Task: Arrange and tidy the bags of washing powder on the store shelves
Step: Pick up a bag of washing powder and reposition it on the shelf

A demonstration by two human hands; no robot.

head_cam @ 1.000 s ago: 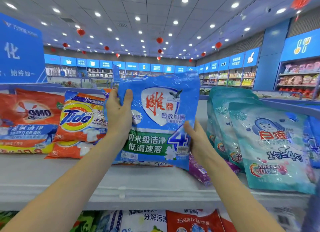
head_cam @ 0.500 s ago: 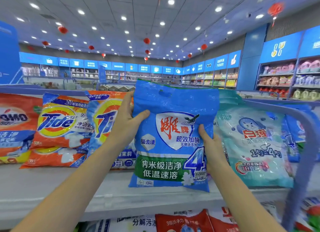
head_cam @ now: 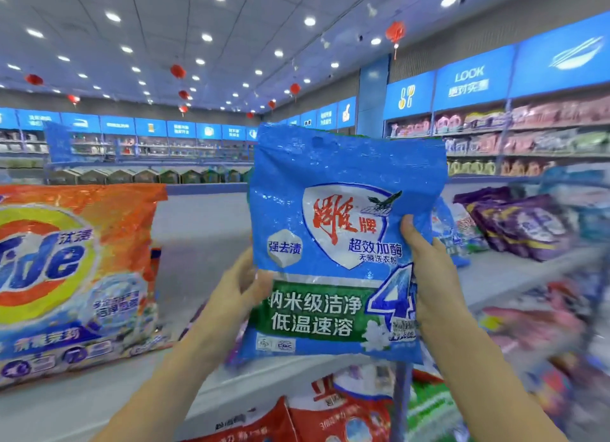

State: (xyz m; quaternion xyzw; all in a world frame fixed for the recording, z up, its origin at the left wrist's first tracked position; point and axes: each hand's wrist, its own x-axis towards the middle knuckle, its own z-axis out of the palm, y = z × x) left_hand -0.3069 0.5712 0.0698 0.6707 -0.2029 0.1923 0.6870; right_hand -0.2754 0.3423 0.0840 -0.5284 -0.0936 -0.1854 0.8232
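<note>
I hold a blue bag of washing powder [head_cam: 333, 210] upright in the air in front of the white top shelf [head_cam: 198, 224]. My left hand [head_cam: 239, 286] grips its lower left edge, thumb on the front. My right hand [head_cam: 429, 270] grips its right edge, fingers curled onto the front. A large orange Tide bag [head_cam: 72, 276] stands on the shelf at the left. Purple bags [head_cam: 521, 224] lie on the shelf to the right, blurred.
Red and white bags [head_cam: 330, 415] fill the shelf below. A blue upright post [head_cam: 401, 405] stands just under the held bag. Blurred pink goods [head_cam: 528, 323] sit at the right. Wall shelving [head_cam: 528, 138] with blue signs runs behind.
The view has swung right and closer. The blue bag has come off the shelf and risen. My left hand has slid from the bag's upper left edge down to its lower left edge.
</note>
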